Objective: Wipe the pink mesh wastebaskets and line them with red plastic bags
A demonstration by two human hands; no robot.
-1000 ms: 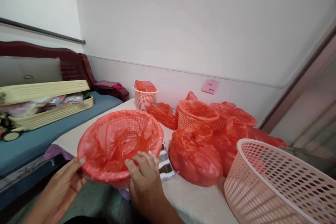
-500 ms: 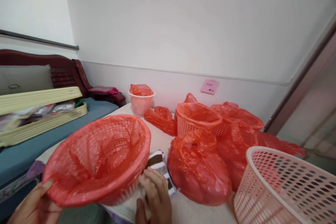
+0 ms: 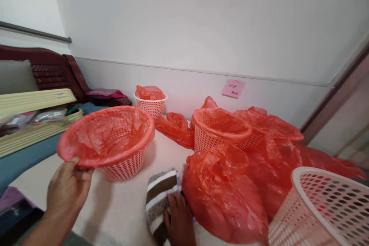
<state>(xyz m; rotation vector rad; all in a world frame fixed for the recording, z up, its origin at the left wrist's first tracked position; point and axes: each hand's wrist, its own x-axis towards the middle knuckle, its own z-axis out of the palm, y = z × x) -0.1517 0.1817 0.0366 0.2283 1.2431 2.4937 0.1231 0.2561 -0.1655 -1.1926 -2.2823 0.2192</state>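
While the left hand [image 3: 67,188] is closed on the near rim of a bag-lined basket [image 3: 106,138], thumb on top of the red film and fingers beneath, the basket is held beyond and slightly to the right of that hand, its mouth tipped a little toward the viewer. Whether its white lattice base is set on the cream tabletop [image 3: 123,211] or kept just above it cannot be told. A red plastic bag is seen folded over the whole rim of this basket.

The right hand [image 3: 178,221] is laid on the near end of a brown-and-white striped cloth [image 3: 160,194], fingers bent down onto it; whether the cloth is pinched or only pressed cannot be told. Just to the right of this hand, touching the cloth, a bulging red bag bundle [image 3: 225,200] is piled. Farther right, an unlined pink basket [image 3: 325,207] is cut off by the frame edge.

Beyond the right hand a second lined basket [image 3: 219,128] is placed, with a loose crumpled bag [image 3: 175,127] beside it toward the left hand's side. A small basket [image 3: 150,102] stuffed with red film is set by the wall, well beyond both hands. A pink note [image 3: 233,88] is stuck to the wall. To the left of the left hand, a yellow case [image 3: 34,119] is seen lying open.
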